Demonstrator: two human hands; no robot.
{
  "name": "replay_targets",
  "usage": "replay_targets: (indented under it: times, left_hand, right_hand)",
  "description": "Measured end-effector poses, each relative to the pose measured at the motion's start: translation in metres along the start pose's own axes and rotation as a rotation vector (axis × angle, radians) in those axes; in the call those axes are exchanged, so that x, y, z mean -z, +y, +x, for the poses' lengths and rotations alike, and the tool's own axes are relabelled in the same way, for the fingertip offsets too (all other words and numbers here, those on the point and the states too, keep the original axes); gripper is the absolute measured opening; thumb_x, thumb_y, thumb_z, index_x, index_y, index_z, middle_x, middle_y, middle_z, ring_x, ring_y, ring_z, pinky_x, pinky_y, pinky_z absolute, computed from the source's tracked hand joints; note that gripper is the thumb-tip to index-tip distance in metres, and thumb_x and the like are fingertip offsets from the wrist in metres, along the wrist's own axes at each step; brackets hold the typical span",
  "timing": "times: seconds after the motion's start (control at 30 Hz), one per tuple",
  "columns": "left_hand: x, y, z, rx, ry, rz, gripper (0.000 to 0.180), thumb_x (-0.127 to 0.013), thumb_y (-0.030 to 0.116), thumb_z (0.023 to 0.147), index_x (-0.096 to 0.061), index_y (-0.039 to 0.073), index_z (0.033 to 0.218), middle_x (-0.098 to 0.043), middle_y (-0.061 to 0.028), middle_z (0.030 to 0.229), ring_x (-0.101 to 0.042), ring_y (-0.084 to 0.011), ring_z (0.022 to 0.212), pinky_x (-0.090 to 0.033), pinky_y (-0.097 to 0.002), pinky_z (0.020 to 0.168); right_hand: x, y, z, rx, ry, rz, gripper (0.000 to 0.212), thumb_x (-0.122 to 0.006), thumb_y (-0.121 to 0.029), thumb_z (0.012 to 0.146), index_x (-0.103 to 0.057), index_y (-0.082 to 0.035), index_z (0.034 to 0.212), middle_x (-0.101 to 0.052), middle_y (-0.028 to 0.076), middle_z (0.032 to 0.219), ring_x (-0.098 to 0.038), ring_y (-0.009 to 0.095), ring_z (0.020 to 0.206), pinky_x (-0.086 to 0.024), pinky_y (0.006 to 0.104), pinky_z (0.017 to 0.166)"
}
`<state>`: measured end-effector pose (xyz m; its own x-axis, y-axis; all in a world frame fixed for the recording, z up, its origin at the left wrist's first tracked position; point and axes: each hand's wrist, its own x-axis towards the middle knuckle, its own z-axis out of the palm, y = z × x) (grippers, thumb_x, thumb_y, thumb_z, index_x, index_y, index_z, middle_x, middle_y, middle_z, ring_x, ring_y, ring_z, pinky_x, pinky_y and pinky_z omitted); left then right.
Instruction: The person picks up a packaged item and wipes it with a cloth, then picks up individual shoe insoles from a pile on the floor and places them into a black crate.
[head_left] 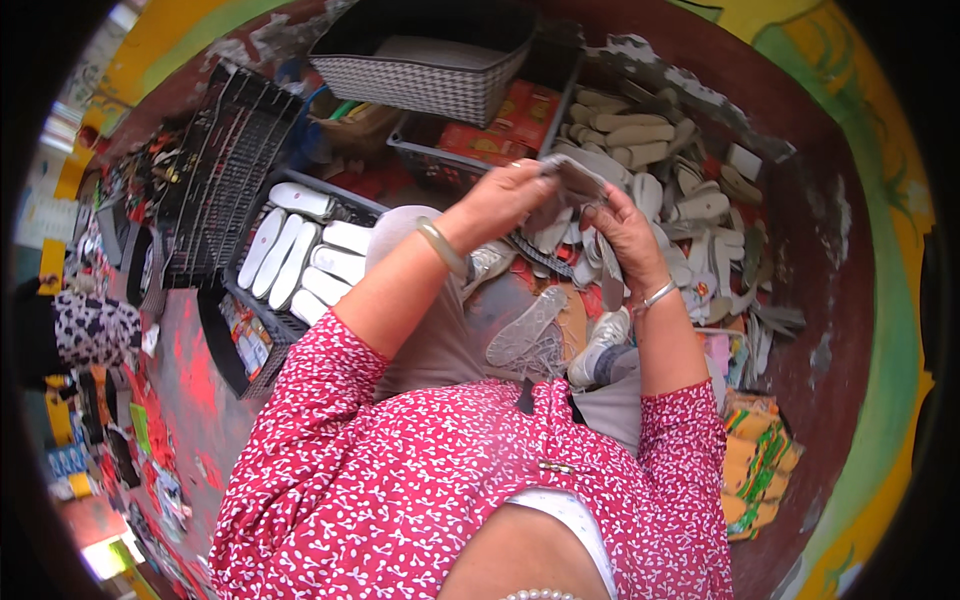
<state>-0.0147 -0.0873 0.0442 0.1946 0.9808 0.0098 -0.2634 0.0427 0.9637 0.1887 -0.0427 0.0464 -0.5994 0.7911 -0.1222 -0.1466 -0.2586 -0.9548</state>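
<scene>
Above my knees, my left hand [505, 205] is closed, its fingers pinching the edge of a thin grey-brown flat piece [577, 181], possibly an insole. The far edge of that piece reaches the fingers of my right hand [630, 240]. My right hand is closed too, with a narrow grey insole [609, 280] hanging down from its grip. Just beyond my right hand spreads a heap of pale and grey insoles [700, 205]. White insoles [285, 250] lie in rows in a dark plastic crate on my left.
A houndstooth basket [420, 85] stands at the back, beside a grey crate [430, 168] with red-orange boxes. A pale mesh-like sole shape [527, 328] lies between my shoes. Bundled yellow-orange pieces [757, 460] are stacked at right. Another person's patterned clothing [97, 330] shows far left.
</scene>
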Motion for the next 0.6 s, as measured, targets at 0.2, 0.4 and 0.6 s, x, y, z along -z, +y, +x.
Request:
replay_targets:
  times: [0.2,0.4,0.6]
  left_hand:
    - [0.012,-0.012,0.004,-0.138,0.387,0.343,0.022,-0.047,0.017,0.094,-0.057,0.002,0.105,-0.058,-0.0008,0.096,-0.051,-0.0079,0.088,-0.041,-0.0247,0.082]
    - [0.019,0.005,-0.006,0.006,0.596,-0.346,0.022,-0.046,0.028,0.093,-0.056,0.009,0.100,-0.062,-0.0031,0.096,-0.057,-0.0140,0.087,-0.043,-0.0317,0.079]
    - [0.022,0.006,-0.012,0.024,0.546,-0.580,0.023,-0.045,0.024,0.092,-0.053,0.007,0.105,-0.058,-0.0097,0.101,-0.054,-0.0224,0.093,-0.042,-0.0382,0.084]
  right_hand:
    - [-0.006,-0.021,0.009,-0.029,0.117,-0.188,0.017,-0.058,-0.018,0.088,-0.064,-0.002,0.084,-0.057,-0.006,0.070,-0.048,0.003,0.062,-0.038,0.0189,0.055]
    - [0.014,-0.036,0.020,0.131,0.150,-0.574,0.025,-0.060,-0.021,0.088,-0.061,0.001,0.076,-0.047,-0.009,0.064,-0.037,0.002,0.059,-0.031,0.0188,0.051]
    - [0.020,-0.041,0.017,0.280,0.071,-0.660,0.022,-0.061,-0.019,0.087,-0.063,0.001,0.079,-0.056,-0.004,0.076,-0.046,0.005,0.068,-0.036,0.0189,0.062]
